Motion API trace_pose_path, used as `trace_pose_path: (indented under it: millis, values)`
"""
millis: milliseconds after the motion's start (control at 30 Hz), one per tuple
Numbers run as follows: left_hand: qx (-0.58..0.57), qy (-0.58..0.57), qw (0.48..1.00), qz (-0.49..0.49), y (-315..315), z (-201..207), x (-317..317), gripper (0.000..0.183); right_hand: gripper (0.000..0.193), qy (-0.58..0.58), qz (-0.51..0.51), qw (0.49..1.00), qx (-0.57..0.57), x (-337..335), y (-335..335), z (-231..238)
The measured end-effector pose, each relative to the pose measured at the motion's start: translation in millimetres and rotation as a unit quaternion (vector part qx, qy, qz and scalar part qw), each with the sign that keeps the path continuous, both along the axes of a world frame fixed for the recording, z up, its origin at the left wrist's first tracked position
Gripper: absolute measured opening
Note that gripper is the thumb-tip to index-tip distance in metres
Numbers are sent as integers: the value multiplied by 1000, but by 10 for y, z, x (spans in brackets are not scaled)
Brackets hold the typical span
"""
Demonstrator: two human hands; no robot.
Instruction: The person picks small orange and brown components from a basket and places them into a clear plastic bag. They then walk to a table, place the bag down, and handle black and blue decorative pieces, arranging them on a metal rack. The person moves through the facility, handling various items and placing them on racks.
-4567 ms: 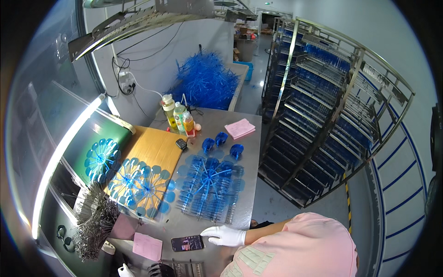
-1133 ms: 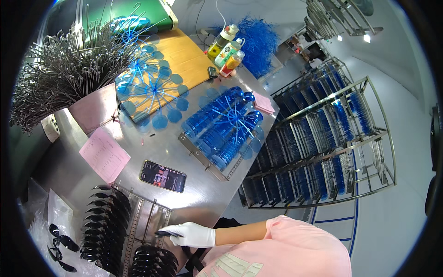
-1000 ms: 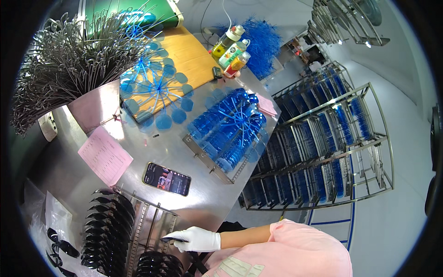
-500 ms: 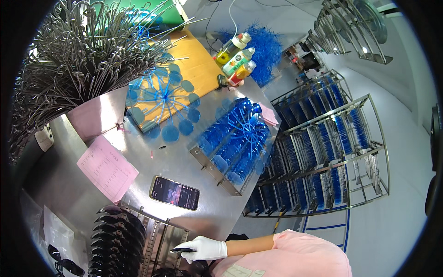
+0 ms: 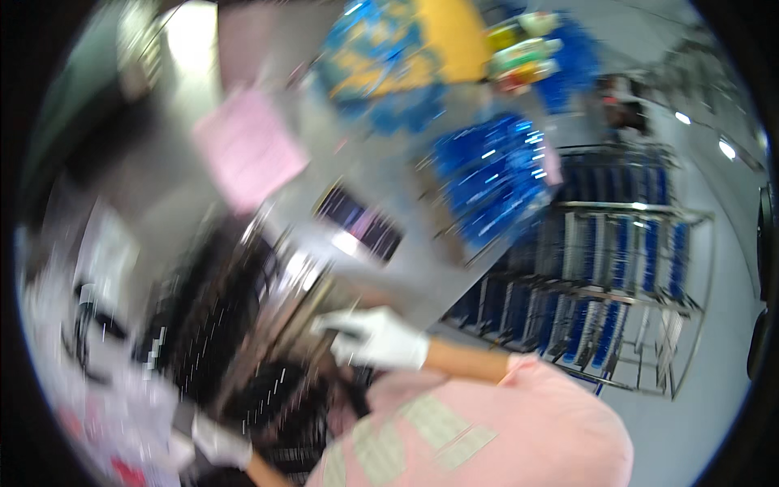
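My right hand [image 5: 380, 339], in a white glove, is closed with a dark sliver between its fingers, a glossy black curved piece like a lens. It is above a metal rack [image 5: 304, 312] at the near side of the table. My left hand [image 5: 219, 443], also gloved, is low at the left beside a clear plastic bag [image 5: 122, 398]; motion smears its fingers. Between the hands and to their left stand rows of black curved pieces [image 5: 211, 316], blurred now.
A phone [image 5: 359, 221] and a pink paper sheet [image 5: 247, 150] lie on the metal table. Beyond are a block of blue discs [image 5: 491, 178], a yellow board [image 5: 454, 40] and several bottles [image 5: 523, 53]. A wheeled-looking rack [image 5: 600, 284] of blue pieces stands at the right.
The view has swung, so the table things sit higher and further right, and the picture is smeared. My left hand has come into view at the lower left. The right hand keeps its grip.
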State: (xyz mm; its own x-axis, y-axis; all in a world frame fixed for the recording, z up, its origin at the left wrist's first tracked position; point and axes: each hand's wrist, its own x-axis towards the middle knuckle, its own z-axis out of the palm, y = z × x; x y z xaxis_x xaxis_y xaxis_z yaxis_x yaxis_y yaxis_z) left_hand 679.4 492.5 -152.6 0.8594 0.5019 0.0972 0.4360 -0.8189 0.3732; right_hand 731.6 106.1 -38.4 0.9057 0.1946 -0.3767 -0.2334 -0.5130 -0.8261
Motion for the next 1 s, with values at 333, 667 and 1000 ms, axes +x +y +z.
trace_pose_path:
  millis: [333, 667, 1000]
  values:
    - [-352, -77, 924, 131, 29, 156, -122, 22, 41, 83, -8, 995, 63, -32, 143, 79]
    - [-312, -167, 934, 40, -39, 1034, 474, 21, 34, 32, 203, 935, -290, 222, 656, 104]
    - [-19, -156, 987, -33, 268, 962, 2537, 51, 52, 21, 140, 969, -204, -70, 148, 482]
